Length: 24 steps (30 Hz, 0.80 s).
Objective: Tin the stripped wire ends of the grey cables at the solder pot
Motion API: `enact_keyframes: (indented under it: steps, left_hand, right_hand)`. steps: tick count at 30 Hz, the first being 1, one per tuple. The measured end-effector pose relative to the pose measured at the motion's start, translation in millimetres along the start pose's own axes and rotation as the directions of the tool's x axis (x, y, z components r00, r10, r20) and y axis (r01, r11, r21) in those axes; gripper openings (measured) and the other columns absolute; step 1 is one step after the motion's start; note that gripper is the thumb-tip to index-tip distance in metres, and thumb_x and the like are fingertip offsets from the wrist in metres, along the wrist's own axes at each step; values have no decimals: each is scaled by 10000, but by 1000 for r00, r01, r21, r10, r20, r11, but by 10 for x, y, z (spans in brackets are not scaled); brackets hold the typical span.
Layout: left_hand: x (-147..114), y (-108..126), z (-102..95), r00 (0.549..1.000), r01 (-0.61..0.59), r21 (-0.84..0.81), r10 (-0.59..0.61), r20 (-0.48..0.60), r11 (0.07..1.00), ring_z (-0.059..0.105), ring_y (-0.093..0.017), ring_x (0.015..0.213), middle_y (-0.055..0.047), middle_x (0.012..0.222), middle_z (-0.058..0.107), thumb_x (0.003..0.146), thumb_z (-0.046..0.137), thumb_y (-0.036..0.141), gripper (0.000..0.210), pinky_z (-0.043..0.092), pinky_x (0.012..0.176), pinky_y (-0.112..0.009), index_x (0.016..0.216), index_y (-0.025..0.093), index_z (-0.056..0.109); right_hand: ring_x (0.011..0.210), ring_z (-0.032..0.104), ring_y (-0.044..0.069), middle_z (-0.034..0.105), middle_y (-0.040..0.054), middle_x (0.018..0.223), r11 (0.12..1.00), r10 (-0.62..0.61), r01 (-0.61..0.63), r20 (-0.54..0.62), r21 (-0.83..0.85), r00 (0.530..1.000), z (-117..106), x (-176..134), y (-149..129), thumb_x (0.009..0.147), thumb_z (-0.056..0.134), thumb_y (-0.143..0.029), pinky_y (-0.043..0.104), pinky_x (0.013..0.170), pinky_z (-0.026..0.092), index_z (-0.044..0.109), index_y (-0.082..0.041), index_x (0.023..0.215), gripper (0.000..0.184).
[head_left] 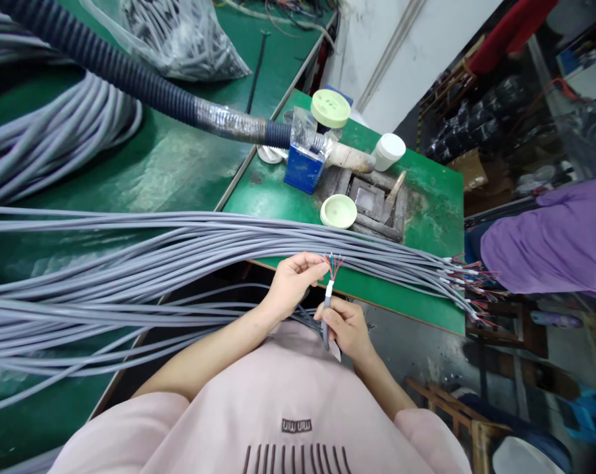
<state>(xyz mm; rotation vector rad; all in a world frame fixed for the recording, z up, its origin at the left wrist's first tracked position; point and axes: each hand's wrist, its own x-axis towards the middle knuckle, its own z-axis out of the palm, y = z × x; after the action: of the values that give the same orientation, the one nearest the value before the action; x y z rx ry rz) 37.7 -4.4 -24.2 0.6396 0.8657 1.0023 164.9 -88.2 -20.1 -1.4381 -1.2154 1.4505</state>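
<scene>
Upright in front of my body stands the end of a grey cable (326, 316), with a white band below its fanned-out coloured wires (333, 264). My right hand (346, 322) is closed around the grey jacket under that band. My left hand (298, 283) pinches at the left side of the thin wires, thumb and forefinger together. Just beyond both hands, a long bundle of grey cables (258, 238) runs from left to right across the tables. Its stripped ends (470, 286), showing red and other wires, hang over the right edge.
A ribbed black hose (144, 82) reaches to a blue box (303, 168). Near it are a square metal pot (369, 197), a pale lid (338, 211) and a white jar (389, 150). Coiled cables (55, 138) lie at left. A person in purple (554, 237) is at right.
</scene>
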Motion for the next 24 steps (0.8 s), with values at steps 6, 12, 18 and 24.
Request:
enact_keyframes:
  steps: [6, 12, 18, 24]
  left_hand:
    - [24, 6, 6, 999, 36, -57, -34, 31, 998, 447, -40, 490, 26, 610, 612, 646, 780, 299, 188, 368, 494, -184, 702, 151, 679]
    - [23, 13, 14, 997, 58, -78, -54, 46, 995, 442, -43, 483, 37, 564, 581, 651, 770, 284, 179, 365, 502, -186, 679, 148, 656]
    - [3, 13, -6, 997, 73, -109, -68, 45, 991, 446, -42, 479, 37, 551, 579, 636, 785, 297, 203, 367, 502, -182, 672, 146, 654]
    - [-3, -1, -11, 992, 119, -157, -113, 48, 980, 477, -43, 486, 25, 586, 612, 604, 804, 287, 224, 385, 496, -174, 686, 145, 652]
  right_hand:
    - [352, 401, 51, 474, -47, 459, 1000, 24, -24, -1, -20, 1000, 7, 12, -14, 835, 559, -465, 168, 361, 291, 680, -152, 736, 349]
    - [348, 401, 55, 469, -49, 449, 999, 30, -30, -10, -19, 1000, 10, 3, -16, 832, 559, -486, 172, 359, 301, 680, -157, 738, 363]
    - [341, 392, 50, 471, -48, 451, 999, 11, -11, -14, 32, 1000, 15, 6, 4, 830, 568, -494, 168, 347, 283, 671, -156, 719, 371]
    - [349, 396, 50, 477, -44, 458, 1000, 15, -15, -13, 25, 1000, 10, 5, 19, 827, 570, -510, 166, 347, 280, 681, -151, 736, 386]
